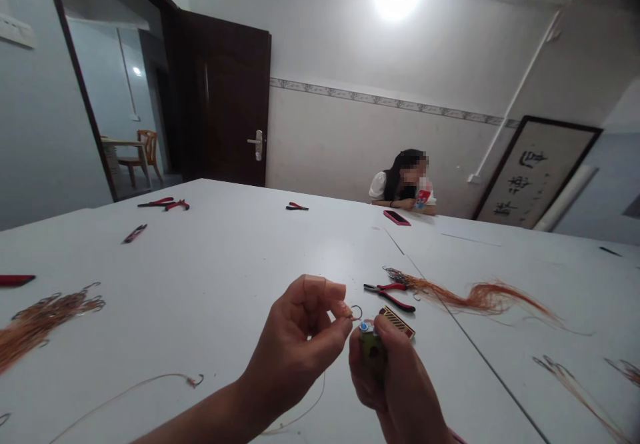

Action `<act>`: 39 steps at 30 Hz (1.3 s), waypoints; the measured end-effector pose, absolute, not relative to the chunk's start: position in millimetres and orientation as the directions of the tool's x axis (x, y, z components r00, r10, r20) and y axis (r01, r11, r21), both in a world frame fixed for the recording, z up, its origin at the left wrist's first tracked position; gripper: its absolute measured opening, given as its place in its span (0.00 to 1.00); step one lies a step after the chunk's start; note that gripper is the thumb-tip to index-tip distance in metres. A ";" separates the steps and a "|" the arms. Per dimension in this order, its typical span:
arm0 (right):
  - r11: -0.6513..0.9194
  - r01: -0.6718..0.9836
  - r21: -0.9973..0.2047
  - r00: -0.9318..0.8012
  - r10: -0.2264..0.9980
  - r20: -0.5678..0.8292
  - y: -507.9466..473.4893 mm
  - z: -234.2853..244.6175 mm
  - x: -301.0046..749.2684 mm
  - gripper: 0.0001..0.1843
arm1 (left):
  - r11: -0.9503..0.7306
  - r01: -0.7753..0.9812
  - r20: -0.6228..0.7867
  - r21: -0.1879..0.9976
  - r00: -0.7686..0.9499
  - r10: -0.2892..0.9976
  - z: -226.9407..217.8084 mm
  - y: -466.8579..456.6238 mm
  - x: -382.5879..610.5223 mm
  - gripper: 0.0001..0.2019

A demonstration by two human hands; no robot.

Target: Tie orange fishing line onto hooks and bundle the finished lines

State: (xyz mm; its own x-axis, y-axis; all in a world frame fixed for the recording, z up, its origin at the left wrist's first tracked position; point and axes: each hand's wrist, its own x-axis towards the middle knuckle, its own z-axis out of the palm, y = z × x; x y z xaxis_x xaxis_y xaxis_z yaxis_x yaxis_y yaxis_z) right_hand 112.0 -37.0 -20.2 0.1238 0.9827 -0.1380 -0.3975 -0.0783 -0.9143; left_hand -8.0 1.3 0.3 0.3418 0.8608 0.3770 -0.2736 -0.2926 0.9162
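Pinching fishhook (361, 312) in left hand (300, 351); gripping green lighter (371, 343) in right hand (403, 367), near fishhook's 5 o'clock. Bordered by red-handled pliers (384, 291) near at 2, table's far edge (357, 205) well apart at 12.

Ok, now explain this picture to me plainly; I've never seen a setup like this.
There is no machine here, only a person's two bare hands. The single picture comes from a camera worn on that person's head, looking forward and down.

The left hand pinches a small curved hook between thumb and fingers. The right hand grips a small green object that looks like a lighter.

On the white table lie red-handled pliers, bundles of orange strands with hooks and, farther off, a phone. Another person sits across the table.
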 end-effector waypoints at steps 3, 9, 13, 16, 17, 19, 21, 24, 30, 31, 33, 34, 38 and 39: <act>-0.080 -0.464 -0.882 0.182 0.966 -0.183 -36.5 -21.4 112.7 0.27 | -0.300 -0.259 0.376 0.918 0.332 0.865 2.0 0.2 -9.0 0.08; 0.025 -0.438 -0.899 0.161 0.986 -0.051 -36.8 -20.3 110.9 0.24 | -0.288 -0.267 0.369 0.920 0.337 0.866 5.1 -0.6 -9.5 0.07; 0.229 -0.323 -0.918 0.191 0.966 0.174 -36.2 -24.7 113.9 0.16 | -0.251 -0.316 0.364 0.915 0.379 0.851 2.8 0.6 -7.9 0.07; 0.290 -0.264 -0.920 0.182 0.952 0.248 -34.0 -27.9 116.5 0.11 | -0.249 -0.306 0.359 0.919 0.386 0.850 1.0 1.1 -7.8 0.06; 0.306 -0.245 -0.920 0.184 0.946 0.265 -33.4 -28.1 117.1 0.10 | -0.252 -0.297 0.357 0.921 0.384 0.852 0.7 1.0 -8.0 0.06; 0.331 -0.215 -0.919 0.190 0.937 0.293 -33.0 -27.0 118.5 0.09 | -0.251 -0.281 0.348 0.926 0.383 0.856 0.5 0.8 -8.4 0.06; 0.335 -0.197 -0.922 0.200 0.934 0.296 -33.4 -24.6 120.8 0.10 | -0.252 -0.275 0.345 0.928 0.380 0.858 0.7 0.5 -8.6 0.06; 0.311 -0.182 -0.933 0.234 0.935 0.266 -33.5 -21.1 125.8 0.13 | -0.259 -0.273 0.350 0.927 0.373 0.859 0.6 0.9 -8.5 0.07; 0.328 -0.089 -0.941 0.188 0.933 0.307 -32.6 -17.0 127.4 0.09 | -0.281 -0.248 0.357 0.927 0.358 0.863 0.5 2.3 -6.6 0.07; 0.331 -0.077 -0.940 0.173 0.933 0.314 -33.2 -16.0 126.2 0.09 | -0.278 -0.243 0.353 0.929 0.366 0.861 0.4 2.2 -6.5 0.07; 0.347 -0.058 -0.936 0.148 0.930 0.335 -34.7 -13.1 124.2 0.10 | -0.275 -0.233 0.348 0.933 0.377 0.858 0.0 2.1 -7.1 0.07; 0.354 -0.053 -0.934 0.140 0.929 0.344 -35.2 -11.4 123.8 0.10 | -0.277 -0.227 0.347 0.934 0.380 0.858 -0.2 2.1 -7.9 0.07; 0.333 0.098 -0.938 0.120 0.932 0.343 -30.5 -7.9 129.2 0.14 | -0.289 -0.198 0.343 0.937 0.356 0.869 0.7 4.1 -12.4 0.09; 0.314 0.259 -0.913 0.106 0.931 0.350 -26.7 -9.7 132.0 0.14 | -0.294 -0.187 0.342 0.937 0.342 0.875 1.4 4.8 -13.4 0.09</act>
State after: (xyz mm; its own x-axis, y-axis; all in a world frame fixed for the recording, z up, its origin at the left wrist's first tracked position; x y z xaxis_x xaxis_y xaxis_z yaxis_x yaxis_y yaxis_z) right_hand 132.0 -26.7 -9.7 0.1063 0.9307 0.3499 0.2593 0.3138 -0.9134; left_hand -13.4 4.8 1.4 0.3417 0.8752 0.3423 -0.1869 -0.2937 0.9374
